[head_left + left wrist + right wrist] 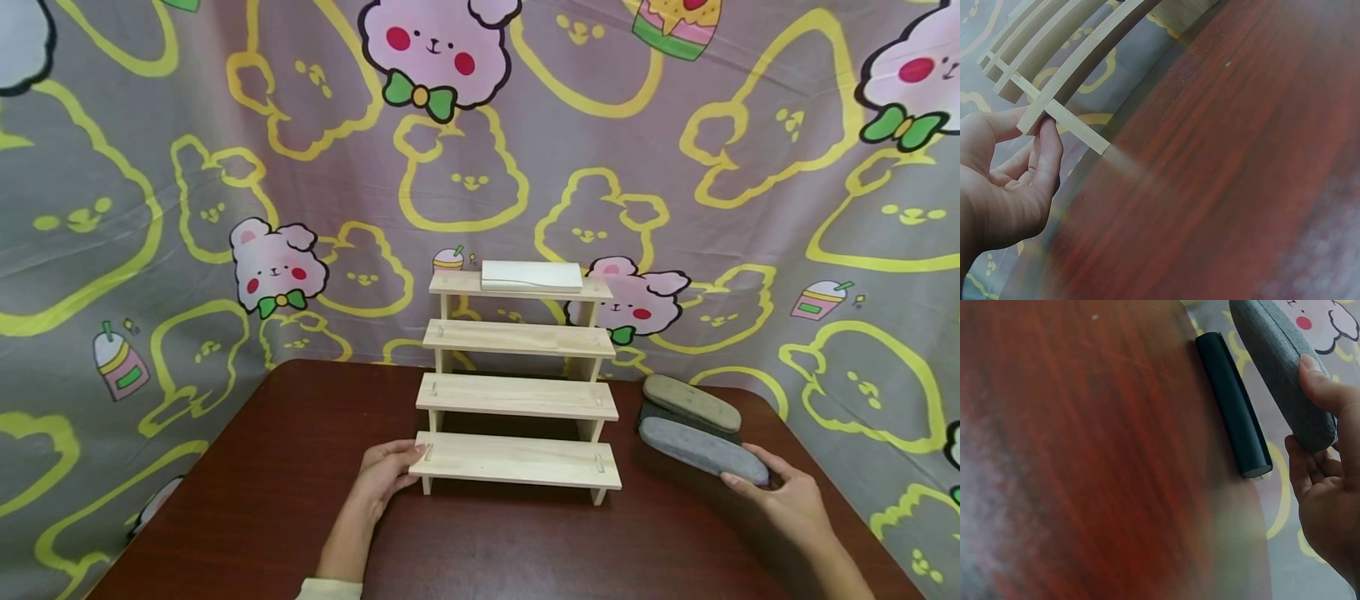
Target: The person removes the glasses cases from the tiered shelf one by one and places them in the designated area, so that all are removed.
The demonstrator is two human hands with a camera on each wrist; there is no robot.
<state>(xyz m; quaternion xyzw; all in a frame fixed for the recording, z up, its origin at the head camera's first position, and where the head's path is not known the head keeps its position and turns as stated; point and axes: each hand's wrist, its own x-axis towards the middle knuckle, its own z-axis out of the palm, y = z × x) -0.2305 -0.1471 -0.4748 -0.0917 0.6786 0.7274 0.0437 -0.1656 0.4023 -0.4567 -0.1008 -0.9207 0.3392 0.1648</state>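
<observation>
A pale wooden four-tier stepped rack (517,393) stands on the table. My left hand (386,473) pinches the left end of its lowest shelf (1079,69), thumb above and fingers below. Off to the rack's right, my right hand (791,496) grips the near end of a grey glasses case (701,450). The right wrist view shows this grey fabric case raised above the table. A dark green case (1235,406) lies on the table, mostly hidden in the head view by the grey one. Beyond it is an olive-beige glasses case (692,402). A white case (531,276) rests on the rack's top shelf.
The dark red-brown wooden table (525,550) has rounded far corners. A grey cloth (480,192) printed with yellow outlines and pink-cheeked bunnies hangs behind it and along both sides. The cases at the right lie near the table's far right corner.
</observation>
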